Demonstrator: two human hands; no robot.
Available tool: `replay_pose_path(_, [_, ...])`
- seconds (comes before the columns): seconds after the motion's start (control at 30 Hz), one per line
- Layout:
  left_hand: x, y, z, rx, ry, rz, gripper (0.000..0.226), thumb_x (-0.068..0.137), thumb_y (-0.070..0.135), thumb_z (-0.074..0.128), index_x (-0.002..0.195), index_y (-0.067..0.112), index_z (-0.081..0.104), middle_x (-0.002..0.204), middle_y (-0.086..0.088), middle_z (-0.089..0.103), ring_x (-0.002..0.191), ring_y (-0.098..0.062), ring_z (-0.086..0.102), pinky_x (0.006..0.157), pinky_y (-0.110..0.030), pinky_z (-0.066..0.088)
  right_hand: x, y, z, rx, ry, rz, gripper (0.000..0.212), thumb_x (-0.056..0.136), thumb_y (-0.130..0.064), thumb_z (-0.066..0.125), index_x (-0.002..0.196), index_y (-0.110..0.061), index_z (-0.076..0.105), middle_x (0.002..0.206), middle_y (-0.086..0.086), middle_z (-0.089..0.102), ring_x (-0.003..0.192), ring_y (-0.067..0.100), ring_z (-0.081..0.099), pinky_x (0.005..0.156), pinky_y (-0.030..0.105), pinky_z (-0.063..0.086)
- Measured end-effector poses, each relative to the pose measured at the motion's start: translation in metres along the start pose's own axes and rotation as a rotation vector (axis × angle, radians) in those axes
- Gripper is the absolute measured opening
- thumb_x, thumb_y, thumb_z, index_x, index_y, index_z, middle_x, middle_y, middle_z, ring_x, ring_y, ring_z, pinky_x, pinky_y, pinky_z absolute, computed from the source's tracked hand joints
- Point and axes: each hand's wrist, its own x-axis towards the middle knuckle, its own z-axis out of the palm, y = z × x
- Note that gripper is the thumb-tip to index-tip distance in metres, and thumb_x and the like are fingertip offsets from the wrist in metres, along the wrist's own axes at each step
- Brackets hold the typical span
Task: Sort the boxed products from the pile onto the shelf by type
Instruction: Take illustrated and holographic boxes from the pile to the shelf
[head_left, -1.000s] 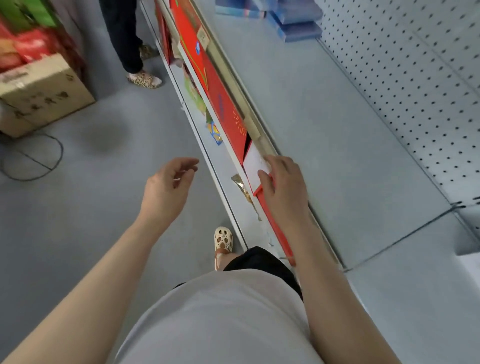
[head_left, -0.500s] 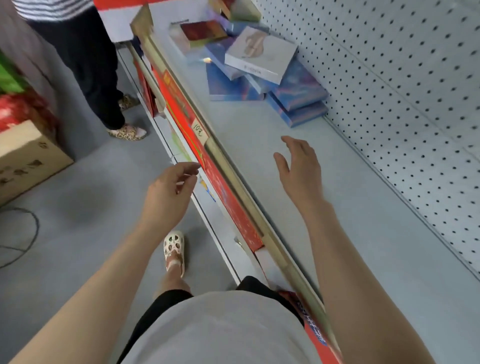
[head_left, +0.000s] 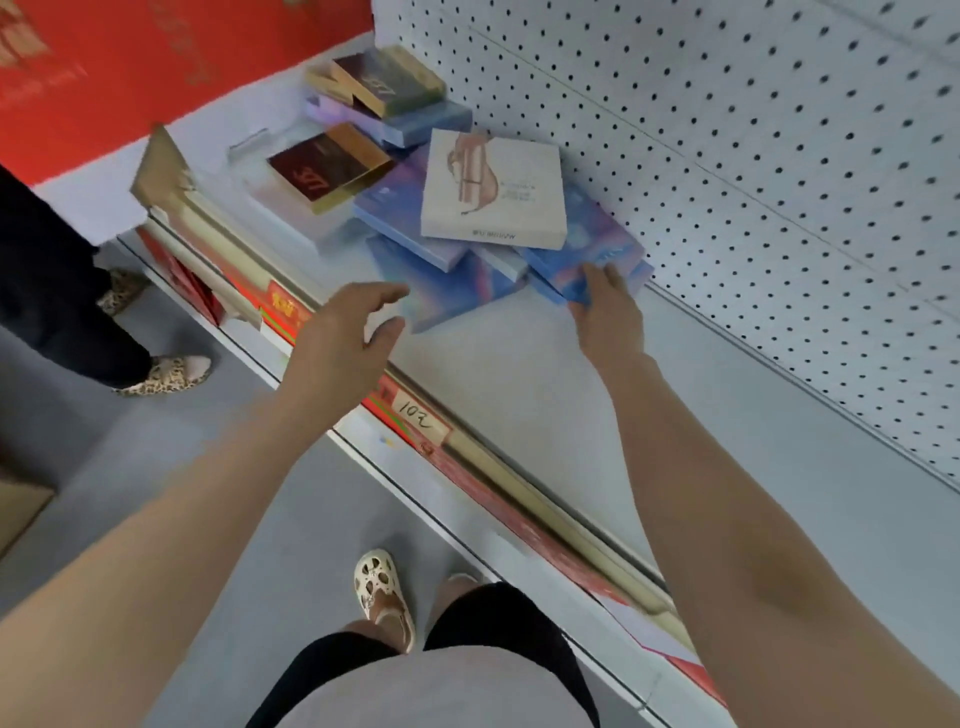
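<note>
From the head camera we look down along both bare forearms toward a pale grey shelf (head_left: 519, 374).

Our right hand (head_left: 608, 306) reaches to the pile of boxes (head_left: 467, 208) at about one o'clock. Its fingers rest on the near corner of a blue box (head_left: 587, 254) low in the pile; whether they curl around the edge we cannot tell.

Our left hand (head_left: 343, 338) hovers at eleven o'clock over the shelf's front edge, fingers loosely curved and spread, thumb apart, holding nothing. It sits just short of another blue box (head_left: 441, 291) that lies flat on the shelf; motion blur hides whether the fingertips touch it.

The pile lies at twelve o'clock against a white pegboard back wall (head_left: 753, 182). A cream box (head_left: 493, 192) with a pinkish drawing lies on top of the blue ones. Behind it, two dark red and gold boxes (head_left: 327, 166) carry stylised lettering too blurred to read.

Along the shelf's front runs a red and gold price strip (head_left: 467, 467), with a tag (head_left: 415, 418) handwritten "102". A large red carton (head_left: 156, 62) fills ten o'clock. The floor (head_left: 182, 467) is grey; our own cream perforated shoe (head_left: 382, 597) shows at six o'clock. At nine o'clock stands another person in dark trousers and leopard-print shoes (head_left: 166, 376).
</note>
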Motion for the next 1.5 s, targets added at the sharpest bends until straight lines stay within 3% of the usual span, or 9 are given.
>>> replay_pose_path(0.27, [0.135,0.019,0.027,0.298,-0.138,0.227,0.055,0.096,0.024,0.056,0.148,0.014,0.038,0.154,-0.013,0.035,0.141,-0.035,0.031,0.115,-0.044,0.026,-0.041,-0.001,-0.007,0.164,0.227,0.015,0.032,0.089,0.008,0.05,0.111,-0.008,0.066,0.111,0.011,0.066,0.095,0.036,0.063,0.073,0.032,0.039])
replay_pose_path(0.4, [0.161,0.009,0.056,0.552,-0.282,0.246,0.065,0.099,0.044,0.044,0.154,0.018,0.021,0.161,-0.015,0.017,0.148,-0.042,0.009,0.12,-0.053,0.015,-0.035,0.002,-0.022,0.34,0.159,0.327,0.03,0.101,-0.023,0.049,0.125,-0.006,0.056,0.111,0.013,0.063,0.098,0.028,0.058,0.08,0.031,0.039])
replay_pose_path(0.53, [0.132,0.011,0.068,0.54,-0.275,0.203,0.07,0.1,0.051,0.037,0.157,0.028,0.004,0.165,-0.006,-0.001,0.15,-0.034,-0.007,0.121,-0.047,0.006,-0.009,0.0,-0.021,0.44,-0.01,0.435,0.043,0.098,-0.048,0.047,0.091,-0.006,0.055,0.084,0.011,0.057,0.079,0.03,0.053,0.063,0.033,0.038])
replay_pose_path(0.7, [0.083,0.013,0.075,0.624,-0.209,0.17,0.068,0.098,0.054,0.037,0.155,0.03,0.009,0.162,-0.006,0.013,0.146,-0.038,0.015,0.115,-0.049,0.032,0.002,-0.014,-0.018,0.878,0.154,0.506,0.034,0.091,-0.027,0.065,0.065,-0.012,0.049,0.061,0.001,0.051,0.055,0.015,0.049,0.049,0.023,0.041])
replay_pose_path(0.87, [0.094,0.018,0.054,0.563,-0.054,0.231,0.046,0.094,0.045,0.053,0.134,0.024,0.05,0.125,-0.009,0.055,0.107,-0.033,0.052,0.086,-0.041,0.048,-0.015,-0.02,-0.012,1.355,0.151,0.658,0.026,0.091,-0.009,0.065,0.109,0.004,0.053,0.096,0.017,0.058,0.08,0.027,0.066,0.061,0.026,0.059])
replay_pose_path(1.07, [0.169,0.019,0.04,0.526,-0.342,0.223,0.101,0.075,0.066,0.067,0.153,0.028,0.015,0.163,-0.005,0.01,0.15,-0.033,0.003,0.12,-0.047,0.008,-0.051,-0.017,-0.022,1.265,0.269,0.634,0.027,0.098,-0.017,0.056,0.122,-0.013,0.044,0.099,0.007,0.063,0.08,0.021,0.066,0.059,0.023,0.053])
replay_pose_path(1.17, [0.191,0.022,0.046,0.645,-0.472,0.317,0.104,0.074,0.076,0.057,0.154,0.033,0.004,0.163,-0.004,0.002,0.147,-0.035,0.01,0.116,-0.052,0.017,-0.063,-0.022,-0.032,1.161,0.36,0.622,0.022,0.101,-0.023,0.053,0.122,-0.017,0.048,0.096,0.006,0.062,0.076,0.021,0.064,0.061,0.027,0.054])
replay_pose_path(1.37, [0.185,0.036,0.043,0.706,-0.516,0.285,0.098,0.077,0.08,0.049,0.153,0.028,0.013,0.152,-0.02,0.018,0.131,-0.046,0.036,0.102,-0.046,0.038,-0.09,-0.029,-0.04,0.833,0.686,0.73,0.024,0.099,-0.035,0.046,0.118,-0.026,0.057,0.097,0.004,0.066,0.075,0.022,0.061,0.063,0.033,0.053])
replay_pose_path(1.5, [0.169,0.036,0.044,0.748,-0.284,0.503,0.074,0.079,0.07,0.058,0.13,0.017,0.052,0.13,-0.019,0.04,0.119,-0.038,0.038,0.094,-0.043,0.038,-0.117,-0.039,-0.034,0.733,0.839,0.77,0.026,0.099,-0.037,0.048,0.12,-0.025,0.058,0.099,0.002,0.069,0.08,0.027,0.066,0.065,0.026,0.053])
